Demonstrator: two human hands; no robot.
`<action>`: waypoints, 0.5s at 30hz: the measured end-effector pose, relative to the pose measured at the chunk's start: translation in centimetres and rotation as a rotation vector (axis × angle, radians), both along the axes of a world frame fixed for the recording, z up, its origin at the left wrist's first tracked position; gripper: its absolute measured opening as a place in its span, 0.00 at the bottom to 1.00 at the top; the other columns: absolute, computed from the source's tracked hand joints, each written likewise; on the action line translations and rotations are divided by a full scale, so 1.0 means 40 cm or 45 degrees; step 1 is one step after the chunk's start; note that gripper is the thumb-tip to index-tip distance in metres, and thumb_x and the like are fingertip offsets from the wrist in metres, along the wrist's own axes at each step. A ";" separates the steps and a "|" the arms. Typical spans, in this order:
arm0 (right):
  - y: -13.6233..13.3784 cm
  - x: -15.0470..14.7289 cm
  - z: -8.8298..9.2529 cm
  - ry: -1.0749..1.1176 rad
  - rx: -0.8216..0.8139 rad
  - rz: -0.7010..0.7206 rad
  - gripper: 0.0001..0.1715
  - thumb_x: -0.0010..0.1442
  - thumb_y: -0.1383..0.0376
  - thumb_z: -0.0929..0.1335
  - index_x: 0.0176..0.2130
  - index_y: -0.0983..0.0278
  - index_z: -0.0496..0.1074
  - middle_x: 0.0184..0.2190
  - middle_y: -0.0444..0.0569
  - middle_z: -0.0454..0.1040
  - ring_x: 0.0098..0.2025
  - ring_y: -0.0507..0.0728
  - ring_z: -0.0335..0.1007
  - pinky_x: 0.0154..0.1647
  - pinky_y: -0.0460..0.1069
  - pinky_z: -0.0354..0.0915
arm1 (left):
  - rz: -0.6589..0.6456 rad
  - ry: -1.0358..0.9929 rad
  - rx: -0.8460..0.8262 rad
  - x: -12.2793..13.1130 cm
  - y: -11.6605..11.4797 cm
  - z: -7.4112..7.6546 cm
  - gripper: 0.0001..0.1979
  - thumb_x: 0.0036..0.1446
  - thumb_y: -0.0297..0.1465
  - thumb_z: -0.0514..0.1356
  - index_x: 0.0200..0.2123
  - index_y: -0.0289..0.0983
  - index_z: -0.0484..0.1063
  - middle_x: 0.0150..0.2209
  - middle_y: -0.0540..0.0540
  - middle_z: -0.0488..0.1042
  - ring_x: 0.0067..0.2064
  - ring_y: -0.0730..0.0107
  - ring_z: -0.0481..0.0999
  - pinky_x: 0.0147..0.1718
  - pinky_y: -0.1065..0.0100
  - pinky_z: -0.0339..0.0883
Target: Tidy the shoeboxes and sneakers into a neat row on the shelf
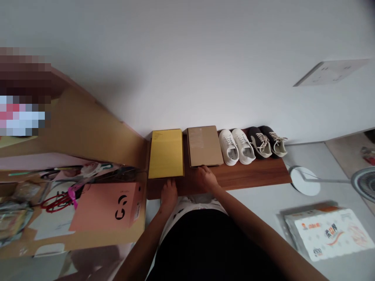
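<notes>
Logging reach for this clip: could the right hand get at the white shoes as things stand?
Probably yes: the right hand is at the front edge of the brown box, the white shoes stand beside it, and nothing visible blocks the way over the wooden board.

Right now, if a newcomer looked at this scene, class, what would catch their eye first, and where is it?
Probably the bright yellow box, at the left end of the wooden board, with the left hand at its near edge. Next come the white shoes and black shoes, side by side on the board, right of the brown box.
</notes>
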State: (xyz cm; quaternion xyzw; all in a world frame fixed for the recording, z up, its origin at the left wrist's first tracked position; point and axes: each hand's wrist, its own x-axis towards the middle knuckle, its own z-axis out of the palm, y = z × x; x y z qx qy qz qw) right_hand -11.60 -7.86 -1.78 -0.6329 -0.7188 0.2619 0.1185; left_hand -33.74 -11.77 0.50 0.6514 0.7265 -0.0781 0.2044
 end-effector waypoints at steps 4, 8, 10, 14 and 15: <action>-0.060 0.089 0.024 0.249 0.115 -0.003 0.23 0.66 0.68 0.64 0.58 0.60 0.73 0.62 0.57 0.70 0.62 0.63 0.66 0.65 0.59 0.62 | 0.024 -0.205 -0.111 0.074 -0.016 0.040 0.25 0.63 0.29 0.58 0.63 0.34 0.67 0.61 0.29 0.69 0.59 0.46 0.73 0.58 0.52 0.65; -0.054 0.311 0.045 0.289 0.229 -0.382 0.23 0.67 0.64 0.63 0.59 0.64 0.72 0.58 0.60 0.72 0.61 0.65 0.68 0.64 0.62 0.64 | -0.098 -0.725 -0.086 0.287 0.054 0.074 0.21 0.63 0.29 0.57 0.60 0.36 0.70 0.58 0.35 0.74 0.57 0.56 0.75 0.59 0.59 0.65; -0.010 0.415 0.049 0.190 0.229 -0.576 0.26 0.66 0.65 0.63 0.61 0.67 0.68 0.60 0.64 0.69 0.63 0.68 0.66 0.62 0.63 0.66 | -0.177 -0.929 -0.075 0.448 0.114 0.074 0.23 0.64 0.27 0.56 0.61 0.37 0.69 0.60 0.36 0.73 0.55 0.62 0.77 0.57 0.62 0.68; 0.125 0.524 0.047 -0.048 -0.155 -0.621 0.26 0.64 0.68 0.64 0.60 0.71 0.69 0.55 0.70 0.73 0.54 0.70 0.74 0.53 0.60 0.70 | -0.055 -0.936 -0.031 0.756 0.246 0.041 0.24 0.61 0.22 0.57 0.61 0.30 0.68 0.61 0.31 0.71 0.63 0.59 0.71 0.60 0.62 0.64; 0.156 0.537 0.045 -0.096 -0.285 -0.591 0.24 0.64 0.68 0.64 0.58 0.70 0.71 0.50 0.68 0.77 0.51 0.69 0.76 0.51 0.60 0.70 | 0.029 -0.895 -0.082 0.806 0.272 0.030 0.21 0.60 0.22 0.58 0.58 0.30 0.70 0.58 0.31 0.74 0.60 0.57 0.73 0.59 0.60 0.66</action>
